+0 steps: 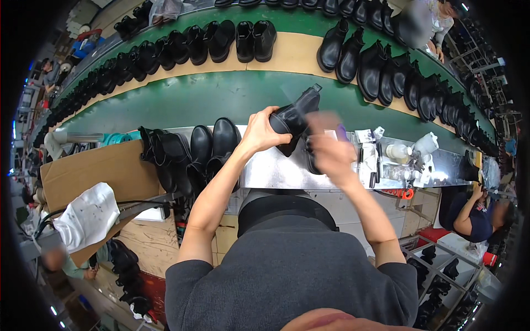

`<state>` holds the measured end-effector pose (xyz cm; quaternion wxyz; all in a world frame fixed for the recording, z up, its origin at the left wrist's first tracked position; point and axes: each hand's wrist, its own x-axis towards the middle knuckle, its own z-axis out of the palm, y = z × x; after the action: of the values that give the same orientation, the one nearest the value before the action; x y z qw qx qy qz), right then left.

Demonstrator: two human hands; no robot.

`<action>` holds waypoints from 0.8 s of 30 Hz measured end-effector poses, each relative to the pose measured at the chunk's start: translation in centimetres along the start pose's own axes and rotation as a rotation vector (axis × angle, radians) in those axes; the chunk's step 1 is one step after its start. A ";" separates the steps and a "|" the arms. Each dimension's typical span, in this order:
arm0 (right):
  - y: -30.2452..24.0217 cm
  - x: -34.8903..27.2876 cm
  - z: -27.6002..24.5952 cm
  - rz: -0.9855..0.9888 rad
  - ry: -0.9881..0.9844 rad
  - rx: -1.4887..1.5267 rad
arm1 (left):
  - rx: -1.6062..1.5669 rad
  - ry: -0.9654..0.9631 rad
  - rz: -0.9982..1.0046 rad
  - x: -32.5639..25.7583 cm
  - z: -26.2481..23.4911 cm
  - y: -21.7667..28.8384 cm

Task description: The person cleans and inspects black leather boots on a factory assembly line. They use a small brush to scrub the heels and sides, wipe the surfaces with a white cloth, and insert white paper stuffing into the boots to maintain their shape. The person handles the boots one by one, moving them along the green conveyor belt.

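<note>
A black ankle boot (298,114) is held up tilted over the metal bench (270,171), its pull tab pointing up and to the right. My left hand (261,131) grips it, thumb and fingers wrapped round its lower left part. Close to the boot's right side is my right hand (331,148), smeared by motion, so its fingers cannot be made out. Something purple (342,132) shows beside that hand; whether it is held is unclear. Below the held boot, partly covered by my right hand, another dark shoe rests on the bench.
Several black boots (223,138) stand left of my left forearm beside a cardboard sheet (99,171). Bottles (398,151) and small supplies crowd the bench at right. Beyond runs a green conveyor (193,99) with rows of boots (375,71). Other people work at both sides.
</note>
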<state>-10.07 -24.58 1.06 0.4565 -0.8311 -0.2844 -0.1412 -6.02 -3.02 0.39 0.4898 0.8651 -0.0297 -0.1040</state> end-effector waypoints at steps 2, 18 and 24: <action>-0.3 -1.1 1.0 0.390 -0.316 -0.112 | -0.002 0.010 0.037 -0.6 -0.4 -0.9; -6.6 6.1 -9.9 0.087 0.316 -0.058 | 0.112 0.126 0.131 0.3 0.6 -1.9; 0.5 -0.7 -1.4 0.412 -0.220 -0.174 | 0.008 -0.015 0.076 1.1 0.8 0.1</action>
<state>-10.28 -26.21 1.16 0.3689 -0.9180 -0.1440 0.0223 -5.08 -3.91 -0.14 0.4895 0.8646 -0.0664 -0.0916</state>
